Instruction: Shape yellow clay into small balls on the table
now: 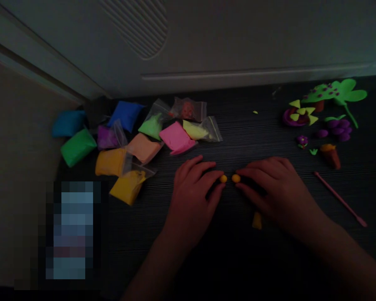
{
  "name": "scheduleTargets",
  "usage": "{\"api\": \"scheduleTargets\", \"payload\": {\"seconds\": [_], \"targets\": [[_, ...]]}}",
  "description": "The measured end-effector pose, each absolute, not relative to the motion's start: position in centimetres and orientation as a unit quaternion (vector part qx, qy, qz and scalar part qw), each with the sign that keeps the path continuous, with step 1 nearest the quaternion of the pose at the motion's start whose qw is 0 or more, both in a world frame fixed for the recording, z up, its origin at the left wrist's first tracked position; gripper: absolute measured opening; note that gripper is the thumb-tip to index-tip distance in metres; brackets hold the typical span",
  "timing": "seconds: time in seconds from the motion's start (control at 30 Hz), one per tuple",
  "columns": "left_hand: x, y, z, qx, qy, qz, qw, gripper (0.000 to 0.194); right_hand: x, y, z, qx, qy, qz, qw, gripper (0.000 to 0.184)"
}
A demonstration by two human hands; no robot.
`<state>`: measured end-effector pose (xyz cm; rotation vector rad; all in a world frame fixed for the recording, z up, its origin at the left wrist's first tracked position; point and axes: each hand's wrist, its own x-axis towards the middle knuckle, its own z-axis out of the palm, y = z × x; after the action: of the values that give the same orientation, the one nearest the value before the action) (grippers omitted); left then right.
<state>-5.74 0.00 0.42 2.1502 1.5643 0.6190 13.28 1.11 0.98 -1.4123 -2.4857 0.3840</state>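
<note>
My left hand pinches a small yellow clay ball between thumb and forefinger. Facing it across a narrow gap, my right hand pinches a slightly larger orange-yellow clay ball. The two balls are apart. Below my right hand lies a yellow-orange piece of clay, partly hidden by the hand. To the right of that hand rests a pink modelling stick, and just above the stick is a brown clay piece with an orange top.
Several clay packets, among them a pink one and a yellow one, lie at left on the dark striped surface. Finished clay shapes, including a green leafy one and purple balls, sit at right. A blurred-out bright screen is lower left.
</note>
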Motion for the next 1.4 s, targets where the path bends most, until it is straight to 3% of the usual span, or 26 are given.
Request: {"api": "scheduleTargets", "payload": {"seconds": [0.47,0.77,1.4], "targets": [[-5.72,-0.06,0.29,0.777,0.558,0.212,0.202,0.022,12.91,0.97,1.10,-0.492,-0.851,0.132,0.125,0.029],[-5.63,-0.03,0.35,0.775,0.560,0.215,0.199,0.025,12.45,1.04,0.79,-0.506,-0.843,0.128,0.133,0.016],[-5.57,-0.05,0.26,0.773,0.558,0.226,0.198,0.020,12.54,1.09,0.61,-0.490,-0.850,0.139,0.136,0.025]]}}
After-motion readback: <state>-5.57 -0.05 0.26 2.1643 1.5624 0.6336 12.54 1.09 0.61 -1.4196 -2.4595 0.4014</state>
